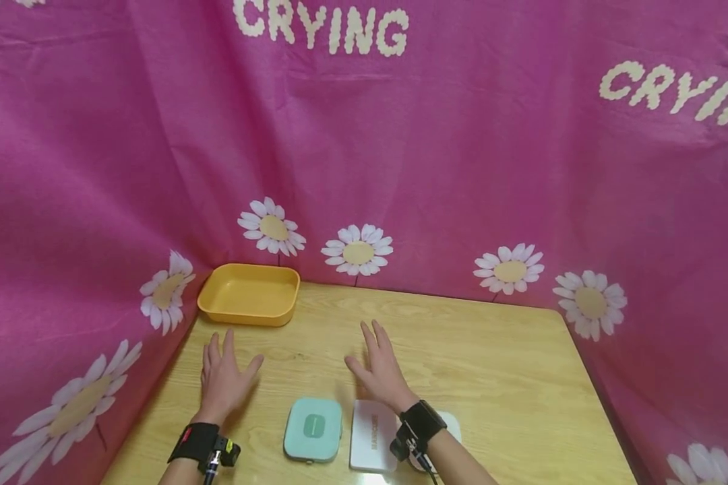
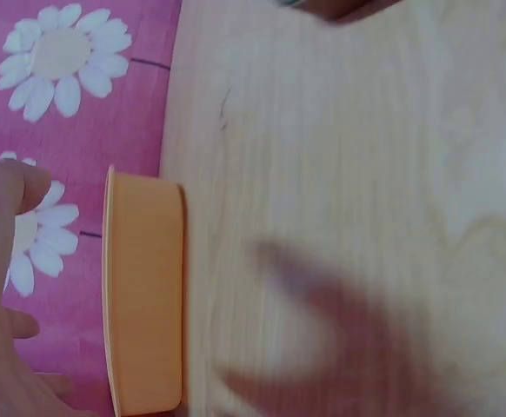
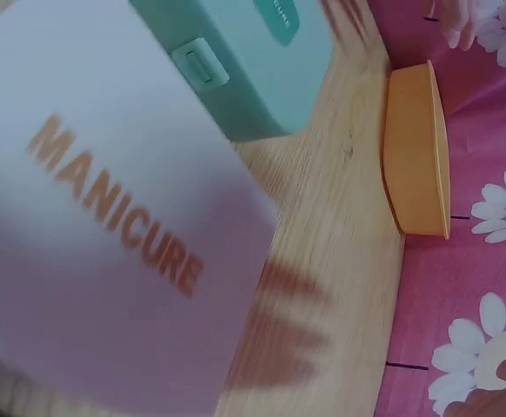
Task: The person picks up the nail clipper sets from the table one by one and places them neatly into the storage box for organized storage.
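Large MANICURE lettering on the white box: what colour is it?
The large MANICURE lettering is orange-brown, showing best in the right wrist view.

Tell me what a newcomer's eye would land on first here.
First, the daisy-printed magenta cloth rising behind and beside the wooden table, with pale CRYING lettering near its top. Next, the yellow bin at the table's far left corner. Then the left hand and right hand, both open above the table, with a mint-green case between the wrists.
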